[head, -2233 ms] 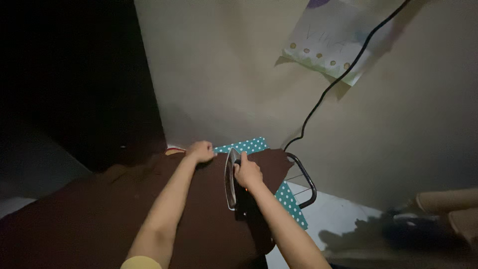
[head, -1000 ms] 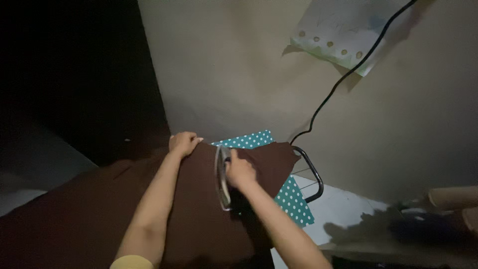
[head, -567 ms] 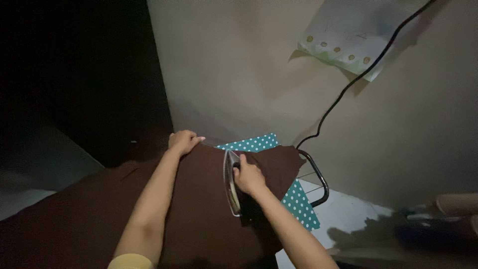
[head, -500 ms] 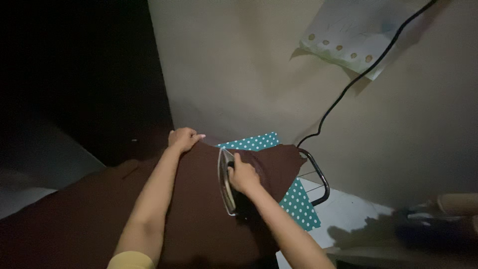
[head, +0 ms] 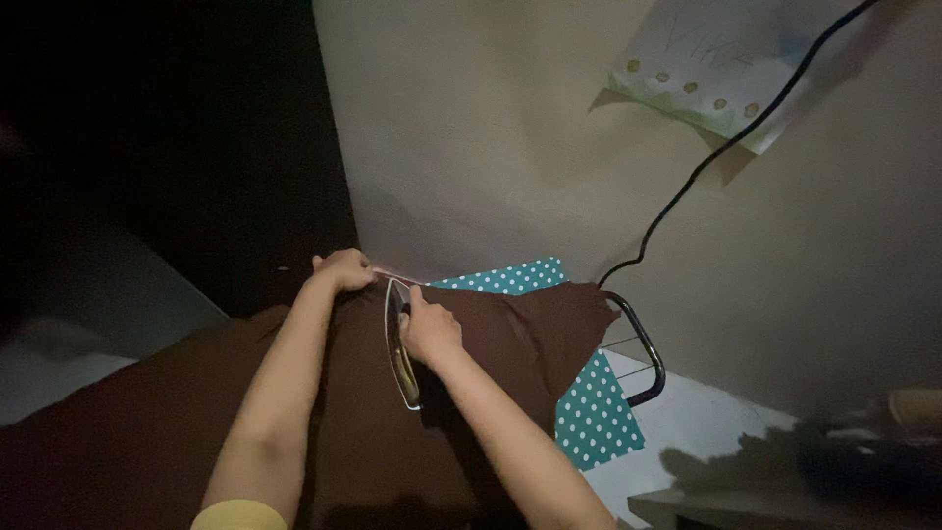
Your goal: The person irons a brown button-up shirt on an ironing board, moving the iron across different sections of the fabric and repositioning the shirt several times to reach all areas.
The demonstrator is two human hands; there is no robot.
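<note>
Hands — right hand [head: 429, 332] around iron [head: 398, 344], left hand [head: 343, 268] on dim brown cloth [head: 177, 432]

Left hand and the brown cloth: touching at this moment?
Touching. The head view shows the left hand closed on the far edge of the brown cloth, no gap between them, while the right hand grips the iron.

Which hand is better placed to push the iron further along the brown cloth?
The right hand, probably: it already grips the handle of the iron, which stands on the brown cloth. The left hand is at the cloth's far edge, holding it.
</note>
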